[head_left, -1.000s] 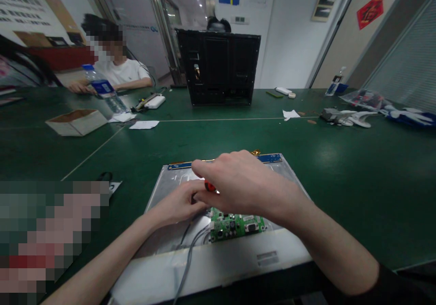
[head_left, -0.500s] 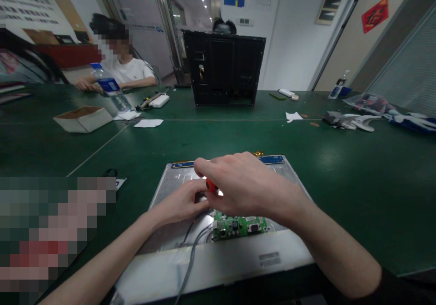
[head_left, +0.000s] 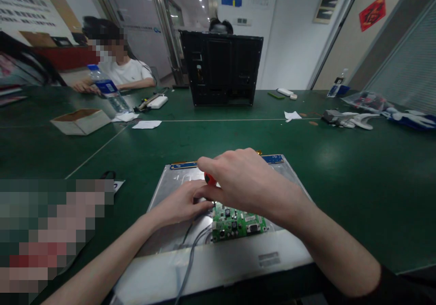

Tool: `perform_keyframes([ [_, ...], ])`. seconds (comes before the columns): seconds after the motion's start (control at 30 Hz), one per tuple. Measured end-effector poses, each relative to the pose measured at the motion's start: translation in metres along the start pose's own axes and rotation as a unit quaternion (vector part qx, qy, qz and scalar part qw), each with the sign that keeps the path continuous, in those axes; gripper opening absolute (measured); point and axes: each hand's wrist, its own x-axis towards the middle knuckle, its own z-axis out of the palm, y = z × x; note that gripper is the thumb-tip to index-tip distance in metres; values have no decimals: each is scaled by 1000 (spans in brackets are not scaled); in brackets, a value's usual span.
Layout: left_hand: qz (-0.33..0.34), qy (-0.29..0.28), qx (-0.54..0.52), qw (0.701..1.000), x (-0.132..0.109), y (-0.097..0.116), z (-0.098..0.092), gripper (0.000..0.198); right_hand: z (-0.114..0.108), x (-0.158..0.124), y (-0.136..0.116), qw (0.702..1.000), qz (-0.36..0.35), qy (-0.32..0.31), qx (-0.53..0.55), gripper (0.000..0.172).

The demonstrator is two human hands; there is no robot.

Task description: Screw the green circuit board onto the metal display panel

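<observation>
My right hand (head_left: pixel 247 178) is closed around a screwdriver (head_left: pixel 209 179); only part of its red and black handle shows, held over a green circuit board (head_left: pixel 238 225). My left hand (head_left: pixel 185 201) reaches in from the left, thumb and forefinger brought together at the board's upper left corner, beneath the handle. What those fingertips pinch is hidden. The board lies on the silvery metal back of a display panel (head_left: pixel 160 232). Grey cables (head_left: pixel 191 259) run from the board's left side toward me. A narrow blue circuit strip (head_left: pixel 275 159) lines the panel's far edge.
Across the green table (head_left: pixel 354 191) stands a black monitor housing (head_left: pixel 221 69). At the left are a cardboard box (head_left: pixel 80 124), a tilted water bottle (head_left: pixel 111 89) and a seated person (head_left: pixel 126 71). Gloves (head_left: pixel 354 120) and a plastic bag (head_left: pixel 368 100) lie at the right.
My right hand has turned slightly at the wrist around the screwdriver, and more of the green board shows below it. My left hand stays at the board's corner. The view has shifted a little.
</observation>
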Motion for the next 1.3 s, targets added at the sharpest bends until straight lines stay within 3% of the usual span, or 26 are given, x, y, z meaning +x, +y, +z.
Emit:
perform_keyframes([
  [0.4, 42, -12, -34, 998, 4, -1, 1, 15, -4, -3, -2, 1000, 9, -26, 7, 17],
  [0.53, 24, 1, -13, 1000, 2, 5, -1, 14, -2, -2, 0, 1000, 6, -17, 20, 17],
  [0.63, 6, -3, -10, 1000, 0, 7, -1, 14, -2, -1, 0, 1000, 14, -18, 14, 25],
  [0.77, -4, 1, -11, 1000, 1, 3, 0, 14, -3, -1, -3, 1000, 14, -25, 2, 15],
  [1.13, -14, -22, -25, 999, 2, 4, -2, 17, -2, -3, -1, 999, -18, -22, 30, 22],
  [1.3, 23, 6, -34, 999, 2, 1, 0, 15, -5, -1, -3, 999, 10, -38, 11, 14],
])
